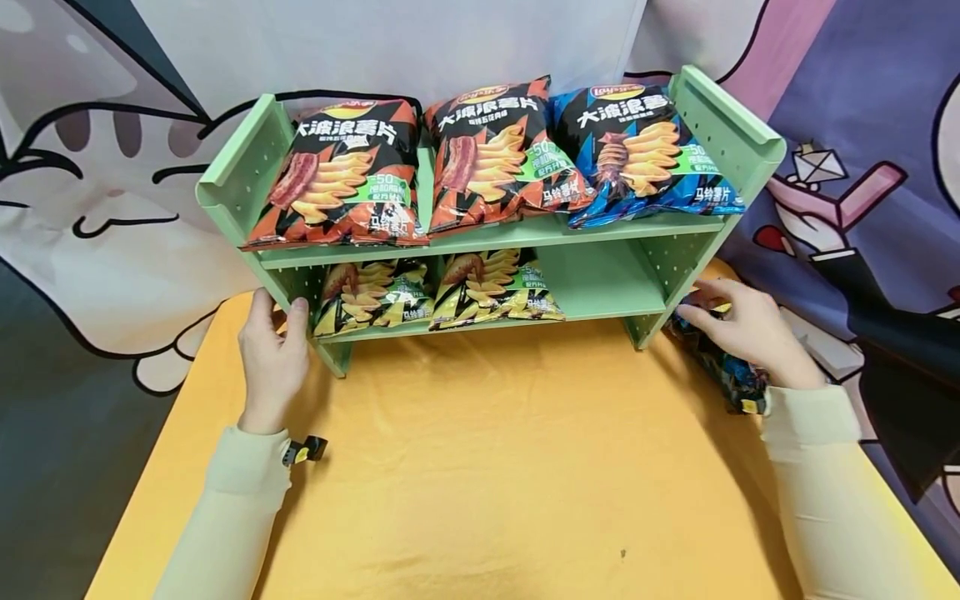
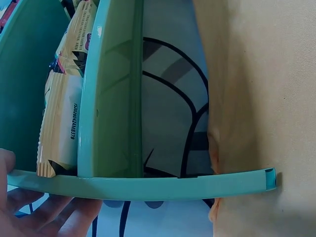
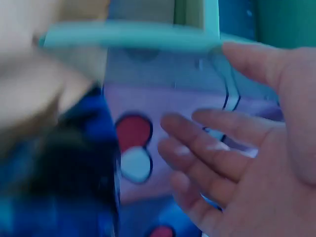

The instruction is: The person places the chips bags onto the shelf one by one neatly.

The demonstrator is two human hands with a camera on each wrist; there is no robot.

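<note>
A green two-tier shelf (image 1: 607, 279) stands on a yellow-covered table. My left hand (image 1: 273, 358) grips the edge of its left side panel; in the left wrist view the thumb lies on the inner side and the fingers (image 2: 74, 215) on the outer. Beside the right panel is my right hand (image 1: 750, 329), its fingers loosely extended and apart from the panel in the right wrist view, the thumb close to the panel's edge. Two red chip bags (image 1: 345, 179) and a blue chip bag (image 1: 637, 154) lean on the top tier. Two yellow chip bags (image 1: 495, 287) occupy the lower tier's left.
Below the right hand, a dark blue chip bag (image 1: 738, 379) lies on the table (image 1: 510, 467) to the right of the shelf. A cartoon-printed cloth (image 1: 450, 42) hangs close behind the shelf. The table's left edge slants past the left forearm.
</note>
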